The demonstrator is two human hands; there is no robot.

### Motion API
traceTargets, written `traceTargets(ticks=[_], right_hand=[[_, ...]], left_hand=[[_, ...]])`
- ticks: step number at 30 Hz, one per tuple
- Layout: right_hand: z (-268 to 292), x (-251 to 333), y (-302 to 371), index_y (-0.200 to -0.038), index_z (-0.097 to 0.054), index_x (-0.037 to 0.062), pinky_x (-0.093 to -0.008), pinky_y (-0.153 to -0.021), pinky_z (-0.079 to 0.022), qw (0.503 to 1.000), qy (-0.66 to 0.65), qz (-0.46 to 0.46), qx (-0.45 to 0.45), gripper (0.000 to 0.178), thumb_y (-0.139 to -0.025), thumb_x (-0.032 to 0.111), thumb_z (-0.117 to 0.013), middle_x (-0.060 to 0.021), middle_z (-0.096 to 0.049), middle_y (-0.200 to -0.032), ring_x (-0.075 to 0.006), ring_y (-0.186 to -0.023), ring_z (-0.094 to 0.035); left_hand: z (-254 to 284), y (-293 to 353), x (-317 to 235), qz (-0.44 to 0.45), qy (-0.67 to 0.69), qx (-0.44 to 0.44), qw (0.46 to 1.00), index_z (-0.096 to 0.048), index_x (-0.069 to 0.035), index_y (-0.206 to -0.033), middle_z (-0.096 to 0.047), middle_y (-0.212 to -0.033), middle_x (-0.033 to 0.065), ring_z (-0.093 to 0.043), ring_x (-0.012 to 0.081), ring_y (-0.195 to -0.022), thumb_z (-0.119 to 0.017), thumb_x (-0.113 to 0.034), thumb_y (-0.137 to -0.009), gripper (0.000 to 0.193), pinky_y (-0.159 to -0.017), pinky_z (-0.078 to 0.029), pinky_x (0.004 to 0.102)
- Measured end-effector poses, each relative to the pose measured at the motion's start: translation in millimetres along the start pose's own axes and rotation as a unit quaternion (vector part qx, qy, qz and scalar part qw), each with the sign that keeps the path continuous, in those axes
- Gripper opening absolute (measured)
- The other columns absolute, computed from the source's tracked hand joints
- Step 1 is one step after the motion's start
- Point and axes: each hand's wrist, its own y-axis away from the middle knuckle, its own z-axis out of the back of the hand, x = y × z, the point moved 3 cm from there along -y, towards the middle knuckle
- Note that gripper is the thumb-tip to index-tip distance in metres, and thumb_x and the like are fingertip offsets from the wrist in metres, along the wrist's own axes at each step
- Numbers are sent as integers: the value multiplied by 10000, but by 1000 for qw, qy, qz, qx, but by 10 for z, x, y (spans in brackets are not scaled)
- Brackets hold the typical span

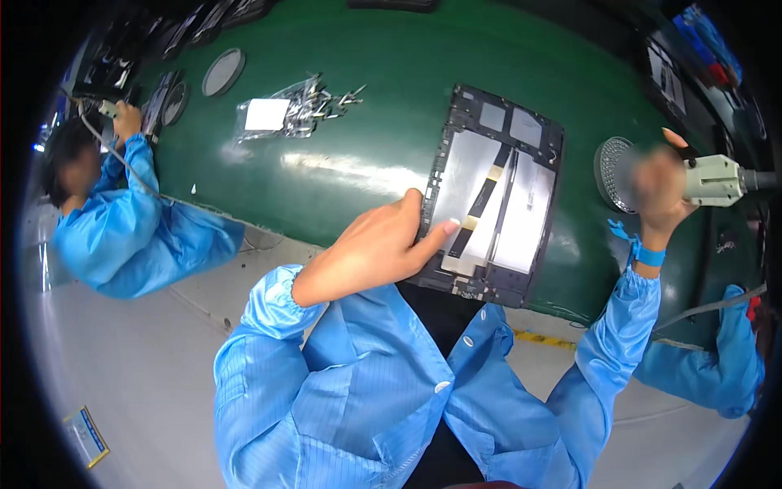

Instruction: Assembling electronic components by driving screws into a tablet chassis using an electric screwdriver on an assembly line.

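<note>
My left hand (pixel 375 248) grips the left edge of an opened tablet (pixel 521 220), thumb on its inner face and the other fingers partly hidden. Silvery panels and a dark ribbon cable with tan patches (pixel 483 204) show inside the tablet. On the right, my right hand (pixel 661 191) is closed around a cream-coloured electric screwdriver (pixel 715 181), whose cord end points right. A blur covers part of this hand, and the screwdriver's tip cannot be made out. Close beside it lies a round dish with a dotted surface (pixel 607 175). A blue band (pixel 649 257) circles my right wrist.
A clear bag of small metal parts (pixel 281 114) spills onto the green table (pixel 383 49). Another round dish (pixel 223 72) lies behind it. A co-worker in blue (pixel 122 220) handles a tool at left; a blue sleeve (pixel 725 367) shows at right. Dark devices (pixel 668 77) line the far right.
</note>
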Motion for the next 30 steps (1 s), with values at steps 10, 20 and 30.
traceTargets(ticks=[10, 20, 30], right_hand=[[11, 42, 34, -1159, -563, -137, -285, -452, -403, 1000, 3, 15, 24, 304, -877, -28, -533, -27, -408, -565, -120, -436, -407], [6, -11, 3, -1101, -603, -118, -300, -448, -401, 999, 12, 36, -3, 263, -858, -31, -553, -28, -414, -566, -127, -440, -414], [31, 96, 19, -1017, -620, -127, -284, -409, -410, 999, -28, 45, -8, 208, -820, -79, -576, -50, -494, -534, -123, -403, -468]], left_hand=[[129, 106, 21, -90, -183, -14, 979, -537, 43, -859, -625, -708, 227, -631, 419, -641, -598, -525, -913, 574, -578, -487, 478], [37, -1419, -836, -445, -144, -142, 873, -586, 9, -1171, -582, -1063, 176, -608, 348, -942, -750, -505, -782, 665, -781, -492, 404], [-808, -2425, -1518, -435, -169, 72, 881, -358, 40, -1416, -571, -1256, 240, -545, 372, -1192, -841, -568, -627, 1107, -1006, -447, 425]])
